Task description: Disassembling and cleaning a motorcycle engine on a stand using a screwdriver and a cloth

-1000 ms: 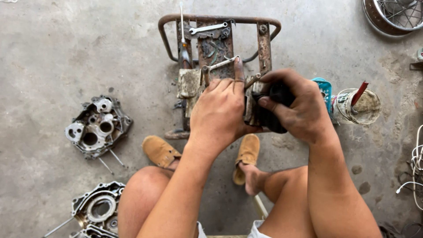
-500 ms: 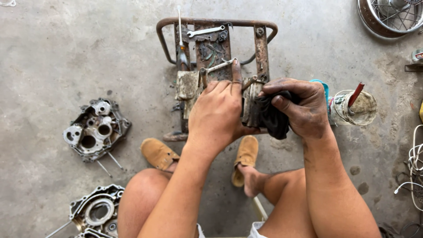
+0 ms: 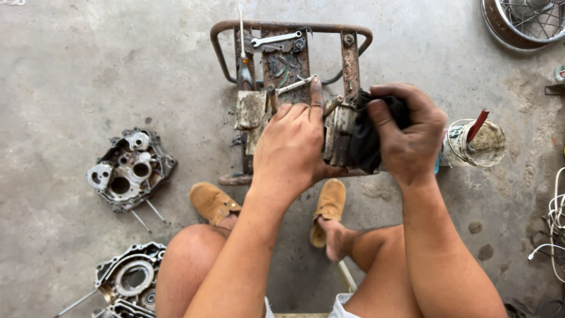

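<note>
Finned metal engine part, grey and grimy, sits between both hands just above the person's knees, over a rusty metal rack on the concrete floor. Nearest the camera, the left hand has its grip closed round the part's left side, one finger stretched up along a stud. The right hand has its grip closed on a black rag pressed to the part's right face. The wiping looks under way, not finished: the fins that show are dull and dirty, and the rag covers only one side. Beyond the hands, a wrench and a screwdriver lie on the rack. A small tin with a red-handled tool stands to the right; two engine case halves lie well apart on the left.
</note>
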